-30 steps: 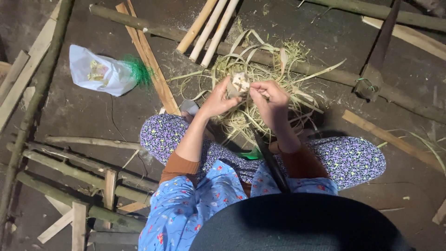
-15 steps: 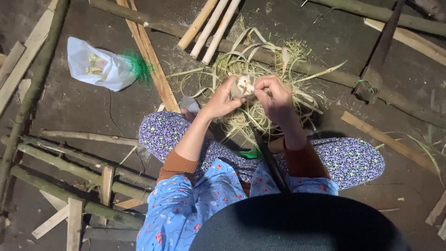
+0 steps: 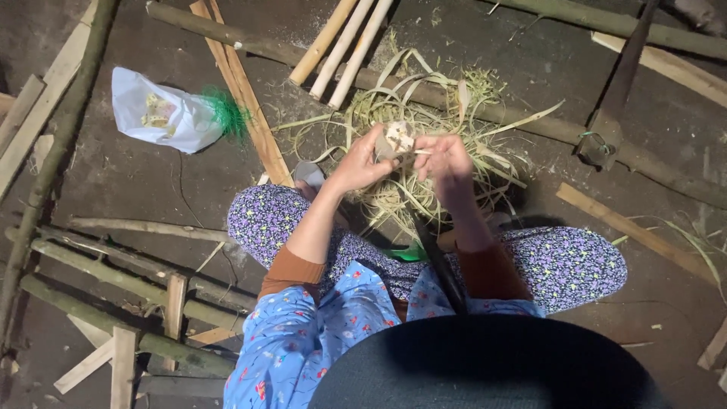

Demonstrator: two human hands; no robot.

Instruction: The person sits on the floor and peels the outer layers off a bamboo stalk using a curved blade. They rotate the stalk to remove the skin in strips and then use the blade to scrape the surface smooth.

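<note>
Both hands sit slightly higher and further from the knees than half a second before; the pale lump has turned so its flat cut face now shows. Left hand (image 3: pixel 362 165): fingers curled round the pale lump (image 3: pixel 397 139), gripping it from below and the side. Right hand (image 3: pixel 445 157): fingers bunched, thumb and forefinger pinched on a thin strip (image 3: pixel 421 152) that runs to the lump. Whether the strip is joined to the lump cannot be told.

Landmark: pile of straw-coloured strips (image 3: pixel 424 121) on the dirt floor. The lump is held just over the near edge of this pile.

Container: a white plastic bag (image 3: pixel 161 117), well to the left of the pile, lying on its side, holding something yellowish, unclear what. A tuft of green netting (image 3: pixel 226 112) sits at the bag's mouth.

Hidden or unclear: a dark rounded shape (image 3: pixel 485 363), nearest the camera, cuts off the torso. A dark long object (image 3: pixel 439 265) lies along the lap; its kind is not readable. A bit of green (image 3: pixel 405 254) shows between the knees, mostly covered.

Around: three pale poles (image 3: pixel 341 45) lie just beyond the pile to the left; a long dark pole (image 3: pixel 500 113) passes under it. A rough ladder-like frame of sticks (image 3: pixel 113 288) lies far left, nearer the camera.
</note>
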